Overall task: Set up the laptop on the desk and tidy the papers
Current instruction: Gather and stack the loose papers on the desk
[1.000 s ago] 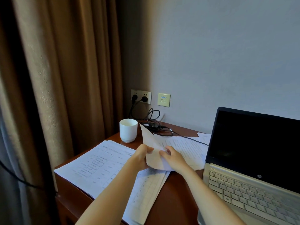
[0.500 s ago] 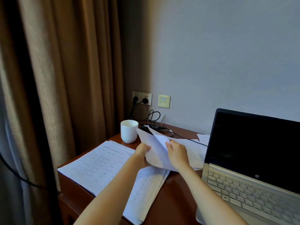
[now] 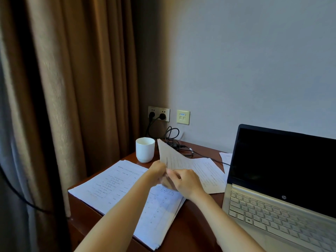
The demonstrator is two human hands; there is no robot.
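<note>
Left hand (image 3: 157, 170) and right hand (image 3: 186, 182) both pinch the lower edge of a lifted sheet (image 3: 171, 158), which rises tilted above them, over the paper stack (image 3: 116, 188) at the desk's (image 3: 190, 221) left edge.

Laptop (image 3: 283, 179) cut off at right and bottom edges. Print on stacked papers (image 3: 112, 188) too small to read. Left hand (image 3: 157, 170), right hand (image 3: 187, 182): fingers blurred at lifted sheet (image 3: 172, 157).

You have one view, worn on your head, looking forward and down at the tabletop (image 3: 192, 230) close below. The curtain (image 3: 72, 88) fills the frame's left, the wall (image 3: 254, 60) the upper right, and the laptop (image 3: 281, 179) the lower right.
</note>
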